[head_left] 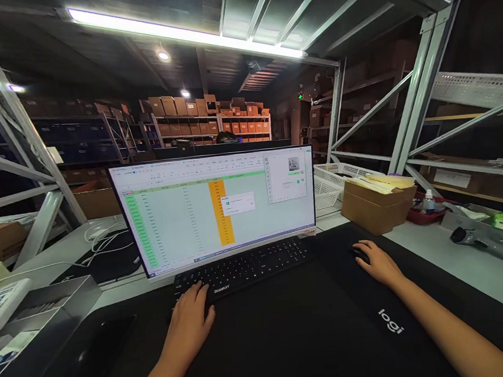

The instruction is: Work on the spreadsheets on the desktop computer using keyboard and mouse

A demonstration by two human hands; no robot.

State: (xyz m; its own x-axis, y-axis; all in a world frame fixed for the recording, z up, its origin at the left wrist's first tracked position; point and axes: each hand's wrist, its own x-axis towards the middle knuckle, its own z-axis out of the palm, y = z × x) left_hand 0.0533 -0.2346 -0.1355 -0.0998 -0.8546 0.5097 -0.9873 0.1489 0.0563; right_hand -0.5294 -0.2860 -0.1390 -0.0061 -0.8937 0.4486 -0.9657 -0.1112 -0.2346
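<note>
A wide monitor (183,212) stands in front of me and shows a spreadsheet with an orange column and small pop-up windows. Below it lies a black keyboard (258,268). My left hand (190,317) rests on the keyboard's left end, fingers stretched over the keys and thumb apart. On the right, my right hand (379,262) is curved over a black computer mouse (361,255), which is mostly hidden under the palm and fingers. Both lie on a large black desk mat (291,337) with a white logo near my right wrist.
A cardboard box (365,208) with papers and white plastic baskets (326,191) stand right of the monitor. Farther right are a red tray (425,215) and a barcode scanner (467,237). At left, a grey organizer (74,298) and a dark phone-like slab (102,342) flank the mat.
</note>
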